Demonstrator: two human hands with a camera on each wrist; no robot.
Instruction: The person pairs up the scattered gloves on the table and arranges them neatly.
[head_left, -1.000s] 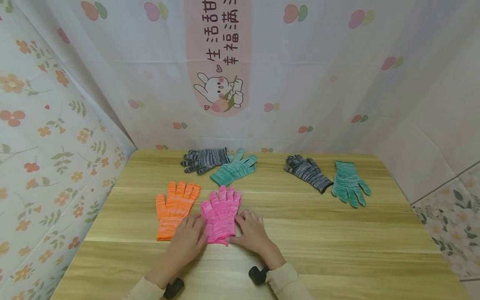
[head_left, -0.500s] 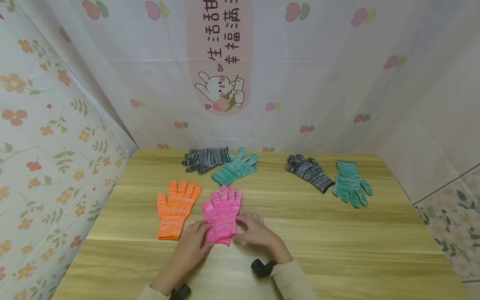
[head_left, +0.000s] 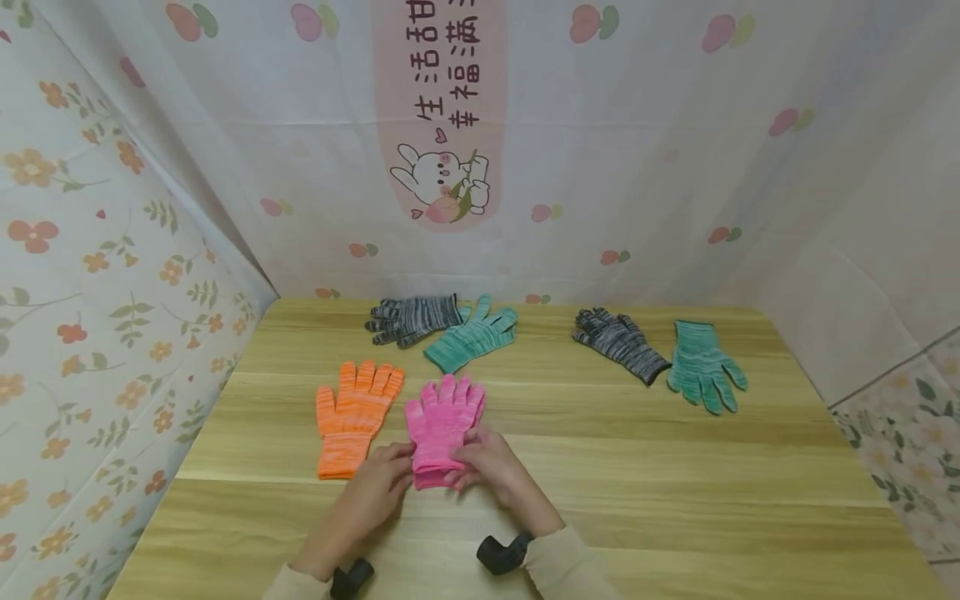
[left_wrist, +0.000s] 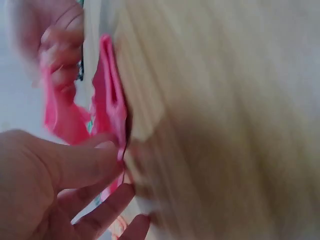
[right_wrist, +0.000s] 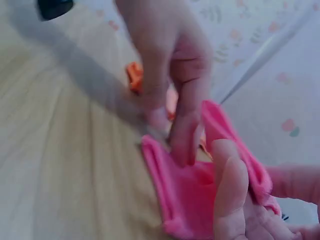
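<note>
Pink knit filled the head view's middle: an upper glove [head_left: 438, 425] overlay a lower glove [head_left: 432, 481] on the table [head_left: 637, 483], an orange glove [head_left: 356, 412] beside them. In the left wrist view, the right hand [left_wrist: 57, 50] pinched the upper glove's raised cuff. In the right wrist view, the left hand's [right_wrist: 172, 60] thumb and finger stood apart, the finger against the lower glove. Matching the pair appeared underway; aligning the cuffs seemed called for next.
</note>
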